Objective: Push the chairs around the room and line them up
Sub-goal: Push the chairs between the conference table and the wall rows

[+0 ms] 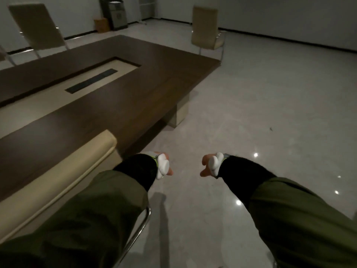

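While both arms are held out forward over the floor (pixel 270 93), nothing is gripped by either hand. Left hand (pixel 164 165): fingers loosely curled downward, mostly hidden behind a white device strapped to the back of the hand; no contact with anything is seen. Right hand (pixel 209 164): same pose, fingers loosely curled, thumb tip visible, nothing touched; how far the fingers are spread cannot be told.

Nearest chair (pixel 63 171): beige backrest top seen just under the left sleeve, chrome frame tube (pixel 135 235) below it, parked against the near edge of the long brown worktop (pixel 135 89). Whether the sleeve touches the backrest cannot be told.

Second chair (pixel 207 29) is stood at the far corner of the worktop, back toward the camera. Third chair (pixel 36 26) is seen on the far side, upper left, tilted in view.

Worktop's right edge runs diagonally from the near chair to the far corner; a pedestal leg (pixel 178 111) is set in from that edge. Open tiled floor is seen right of the edge, out to the wall. Cabinet (pixel 114 12) and a small box (pixel 100 25) are placed by the far wall.
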A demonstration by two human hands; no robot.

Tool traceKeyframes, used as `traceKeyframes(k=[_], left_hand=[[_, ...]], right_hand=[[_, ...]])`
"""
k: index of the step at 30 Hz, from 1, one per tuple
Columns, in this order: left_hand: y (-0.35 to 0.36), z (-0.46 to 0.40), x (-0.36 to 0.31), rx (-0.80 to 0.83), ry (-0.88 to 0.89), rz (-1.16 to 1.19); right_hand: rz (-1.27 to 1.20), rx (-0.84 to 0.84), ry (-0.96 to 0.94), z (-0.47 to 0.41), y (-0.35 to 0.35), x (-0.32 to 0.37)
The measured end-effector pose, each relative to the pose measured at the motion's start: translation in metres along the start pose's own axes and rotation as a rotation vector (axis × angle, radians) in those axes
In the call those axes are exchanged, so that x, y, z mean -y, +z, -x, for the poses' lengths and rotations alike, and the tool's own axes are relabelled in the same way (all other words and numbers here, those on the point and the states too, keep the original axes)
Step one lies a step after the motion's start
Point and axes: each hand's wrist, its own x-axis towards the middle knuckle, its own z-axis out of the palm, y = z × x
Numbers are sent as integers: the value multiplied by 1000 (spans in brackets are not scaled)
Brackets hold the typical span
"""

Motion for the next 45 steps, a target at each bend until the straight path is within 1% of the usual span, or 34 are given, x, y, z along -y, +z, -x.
traceKeyframes(k=[1, 6, 11, 15, 20, 24, 36, 42, 45], left_hand=[[1, -7, -9, -13, 17, -12], [-9, -19, -97, -7, 134, -40], [-17, -38, -188, 6, 199, -125], [-24, -45, -264, -8, 287, -194], [-27, -40, -349, 8, 398, -287], [-21, -33, -419, 1, 524, -345], [8, -37, -579, 93, 849, -550], [8, -56, -649, 140, 990, -633], [2, -66, -678, 163, 1059, -662]], right_hand=[[-13, -6, 18, 1, 0, -13], [-88, -16, 106, 12, -9, -102], [-148, -38, 173, 25, -19, -191], [-196, -74, 247, 45, -26, -262], [-268, -100, 356, 73, -21, -336], [-327, -107, 459, 100, -2, -392], [-560, -102, 781, 166, 42, -491], [-676, -98, 935, 175, 39, -520], [-694, -118, 1021, 178, 37, -527]])
